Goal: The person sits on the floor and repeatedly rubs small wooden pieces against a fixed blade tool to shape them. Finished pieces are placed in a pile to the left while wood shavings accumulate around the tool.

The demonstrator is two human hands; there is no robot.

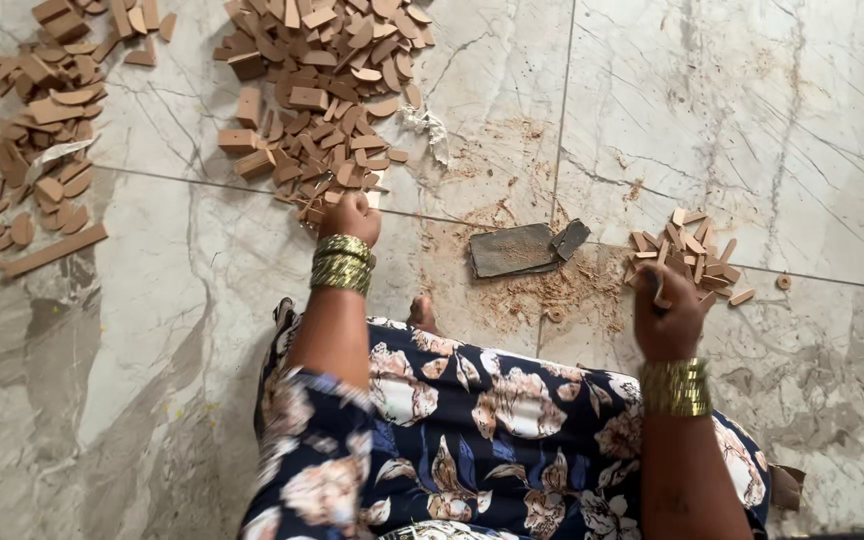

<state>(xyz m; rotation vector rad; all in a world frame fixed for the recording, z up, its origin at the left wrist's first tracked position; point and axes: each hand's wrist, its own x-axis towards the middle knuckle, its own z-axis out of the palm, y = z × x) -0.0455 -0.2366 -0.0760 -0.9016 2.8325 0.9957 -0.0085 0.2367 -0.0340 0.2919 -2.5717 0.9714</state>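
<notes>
While you sit on the floor with your floral skirt spread over your knees, your right hand is curled shut beside the small heap, seemingly pinching a piece. Between your hands lies a dark block ringed with sawdust, within easy reach. Your left hand is closed at the big pile's near edge; what it grips, I cannot tell.

Marble floor, wooden pieces, dark slab, sawdust
</notes>
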